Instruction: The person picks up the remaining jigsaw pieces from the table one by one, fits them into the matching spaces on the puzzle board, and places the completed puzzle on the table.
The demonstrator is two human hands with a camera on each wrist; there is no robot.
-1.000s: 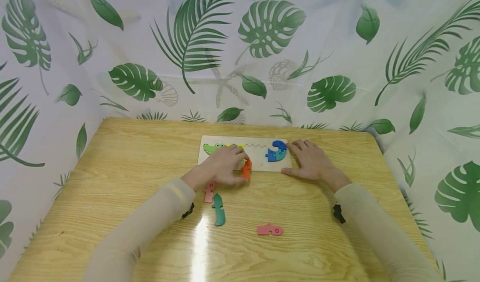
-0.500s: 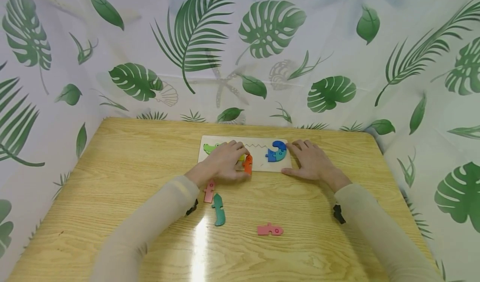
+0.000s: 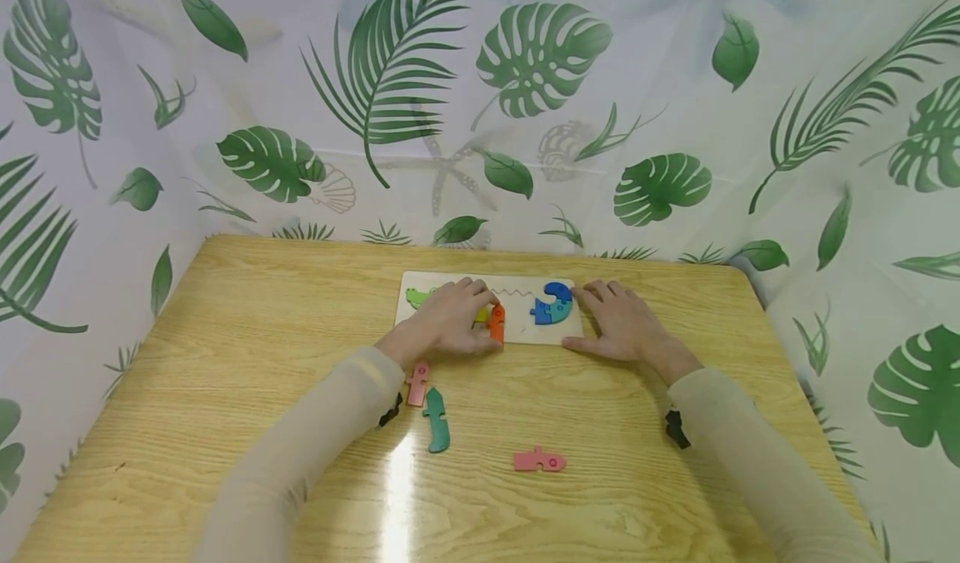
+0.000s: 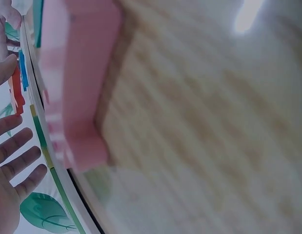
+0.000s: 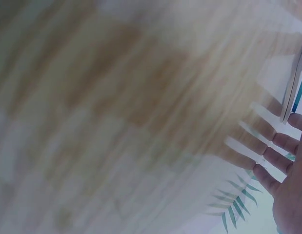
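Note:
In the head view, my left hand (image 3: 453,320) pinches an orange puzzle piece (image 3: 497,323) between thumb and index finger, above the pale wooden puzzle board (image 3: 517,331). The left wrist view shows the orange piece (image 4: 16,90) held upright, with the other fingers spread. A green crocodile head (image 3: 417,297) and a yellow-green piece (image 3: 481,316) sit on the board, partly covered by that hand. Blue tail pieces (image 3: 553,305) lie at its right end. My right hand (image 3: 626,321) touches the board's right edge with thumb and index finger, its fingers extended.
Nearer on the wooden table (image 3: 615,496) lie a pink piece (image 3: 417,384), a teal piece (image 3: 437,421) and another pink piece (image 3: 539,460). A leaf-patterned cloth (image 3: 450,88) stands behind the table. Light glares off the tabletop at front centre.
My left hand has shifted slightly right and away from me, bringing the orange piece from the board's near edge to over the board. The right hand stays put.

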